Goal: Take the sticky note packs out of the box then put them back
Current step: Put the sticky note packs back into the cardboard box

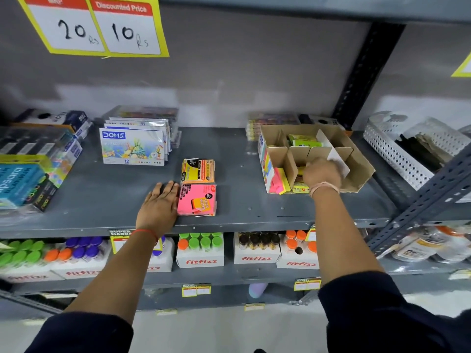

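Seemingly mid-removal: right hand [321, 174] reached into the box [356, 159] right of centre, grip hidden, impossible to tell. Left hand [159, 207] lay open, flat, holding nothing, touching the pink pack [197, 200] at centre. Next likely needed: pinching another pack clear of the dividers [318, 151].

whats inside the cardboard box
Cardboard dividers, a green pack at the back, yellow packs near the front. The right hand covers the compartment it reaches into.

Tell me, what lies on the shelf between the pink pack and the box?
Nothing: in the head view, the shelf is bare between the pink pack and the box.
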Tool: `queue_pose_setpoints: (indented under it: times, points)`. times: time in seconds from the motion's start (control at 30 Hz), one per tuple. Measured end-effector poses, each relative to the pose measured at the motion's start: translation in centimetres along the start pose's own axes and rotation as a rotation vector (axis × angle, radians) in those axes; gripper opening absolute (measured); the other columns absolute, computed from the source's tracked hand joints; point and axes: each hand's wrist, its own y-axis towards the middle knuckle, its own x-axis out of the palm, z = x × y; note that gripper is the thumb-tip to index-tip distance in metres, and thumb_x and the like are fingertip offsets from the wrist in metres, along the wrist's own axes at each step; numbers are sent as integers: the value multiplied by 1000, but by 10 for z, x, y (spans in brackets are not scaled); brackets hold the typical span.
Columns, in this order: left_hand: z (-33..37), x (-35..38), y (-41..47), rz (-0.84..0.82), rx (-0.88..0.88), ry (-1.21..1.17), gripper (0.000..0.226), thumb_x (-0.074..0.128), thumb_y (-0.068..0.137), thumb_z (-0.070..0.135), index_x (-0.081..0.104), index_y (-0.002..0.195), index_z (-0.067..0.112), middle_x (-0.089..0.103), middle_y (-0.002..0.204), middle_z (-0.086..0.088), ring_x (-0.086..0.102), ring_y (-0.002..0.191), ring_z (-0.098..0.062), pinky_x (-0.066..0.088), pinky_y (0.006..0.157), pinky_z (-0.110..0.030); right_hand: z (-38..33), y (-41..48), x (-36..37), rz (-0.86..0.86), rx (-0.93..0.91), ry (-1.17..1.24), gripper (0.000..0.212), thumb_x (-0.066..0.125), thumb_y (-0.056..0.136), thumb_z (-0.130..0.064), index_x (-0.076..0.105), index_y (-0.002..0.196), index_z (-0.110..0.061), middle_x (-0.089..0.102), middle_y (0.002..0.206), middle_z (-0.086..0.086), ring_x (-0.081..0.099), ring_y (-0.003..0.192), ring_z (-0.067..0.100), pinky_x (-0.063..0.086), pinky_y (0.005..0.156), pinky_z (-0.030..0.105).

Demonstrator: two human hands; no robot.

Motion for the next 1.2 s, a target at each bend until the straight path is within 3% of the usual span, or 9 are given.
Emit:
queue_pose_setpoints:
  times: [0.1, 0.2, 0.27, 0.33, 0.5, 0.83, 0.97, 1.07, 1.2]
  points:
    - [0, 0, 0, -1, 4, -3, 49, 22, 98, 21, 15, 146, 15, 18, 157, -1, 7, 146, -22, 12, 120, -38, -36, -12, -13, 215, -205, 422, 42, 56, 88, -33, 58, 119, -6, 59, 124, 20, 49, 121, 33, 43, 98, 40]
    - [-1, 0, 0, -8, 10, -19, 48, 23, 98, 21, 15, 146, 15, 16, 157, -2, 7, 146, -23, 11, 120, -38, -84, -50, -5, -207, -716, 660, 72, 72, 75, -38, 42, 138, -19, 37, 150, 7, 32, 138, 19, 26, 114, 36]
    - [-2, 0, 1, -7, 14, -33, 48, 24, 99, 20, 16, 146, 14, 16, 157, -3, 8, 146, -22, 10, 120, -37, -101, -74, 19, -517, -902, 522, 87, 76, 71, -37, 31, 143, -23, 18, 157, 5, 17, 143, 17, 15, 117, 36]
    - [-2, -1, 1, 3, 18, -45, 47, 24, 99, 20, 17, 145, 14, 17, 157, -3, 9, 146, -21, 10, 120, -36, -105, -84, 44, -596, -960, 317, 88, 74, 73, -42, 26, 145, -26, 12, 158, 3, 10, 145, 18, 11, 117, 35]
    - [-3, 0, 1, 10, 19, -44, 47, 23, 99, 21, 17, 145, 14, 18, 157, -3, 10, 146, -20, 10, 120, -35, -100, -85, 68, -488, -911, 332, 68, 70, 77, -41, 43, 136, -23, 30, 152, 2, 25, 138, 22, 22, 113, 32]
    - [-4, -1, 0, 11, 18, -117, 47, 26, 99, 20, 20, 144, 9, 19, 156, -6, 8, 146, -21, 9, 120, -34, -109, -78, 61, -433, -917, 220, 60, 73, 67, -43, 52, 118, -21, 56, 123, 3, 43, 112, 23, 31, 98, 32]
    - [4, -1, -5, 122, -10, -238, 47, 28, 99, 18, 20, 144, 7, 17, 156, -9, 4, 146, -24, 6, 120, -35, -89, -81, 59, -354, -816, 361, 62, 78, 62, -39, 54, 115, -19, 59, 118, 5, 45, 111, 24, 32, 95, 30]
    - [27, 3, -10, 261, -39, -319, 48, 29, 98, 17, 19, 144, 7, 15, 157, -10, 1, 146, -26, 2, 119, -37, -76, -76, 41, -212, -707, 501, 60, 82, 59, -36, 58, 111, -15, 61, 114, 6, 48, 109, 26, 34, 95, 33]
    - [70, 12, -8, 224, 154, -257, 48, 30, 98, 19, 20, 144, 8, 19, 156, -10, 4, 146, -25, 2, 119, -33, -61, -58, 6, 109, -499, 654, 56, 83, 53, -33, 64, 101, -11, 68, 97, 11, 56, 93, 29, 47, 86, 42]
